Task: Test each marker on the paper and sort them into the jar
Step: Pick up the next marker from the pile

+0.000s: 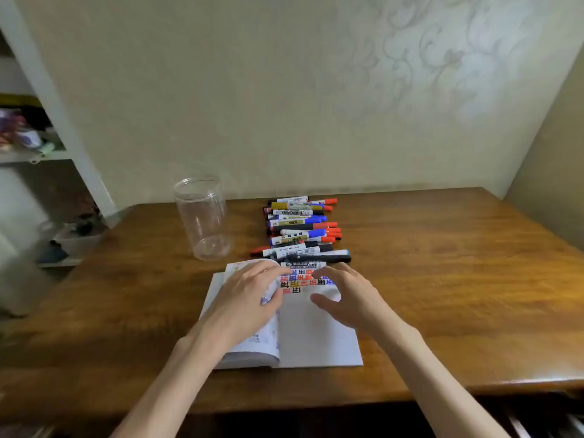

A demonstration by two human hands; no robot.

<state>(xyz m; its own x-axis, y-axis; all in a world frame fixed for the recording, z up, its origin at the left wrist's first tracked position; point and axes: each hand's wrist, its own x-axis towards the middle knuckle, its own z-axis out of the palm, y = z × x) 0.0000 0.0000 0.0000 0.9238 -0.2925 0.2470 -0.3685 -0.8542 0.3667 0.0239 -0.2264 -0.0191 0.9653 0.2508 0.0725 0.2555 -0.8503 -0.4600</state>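
An open notebook lies on the wooden table, its right page blank below rows of red, blue and black test marks near the top. My left hand presses the curling left pages down, fingers fairly straight. My right hand hovers over or rests on the right page with relaxed fingers, holding nothing. Beyond the notebook lies a row of several markers with red, blue and black caps. A whiteboard marker lies nearest, just past my fingertips. An empty clear plastic jar stands upright to the left of the markers.
The wooden table meets a papered wall at the back and a wall at the right. A white shelf unit with clutter stands off the table's left side. The table's front edge runs below the notebook.
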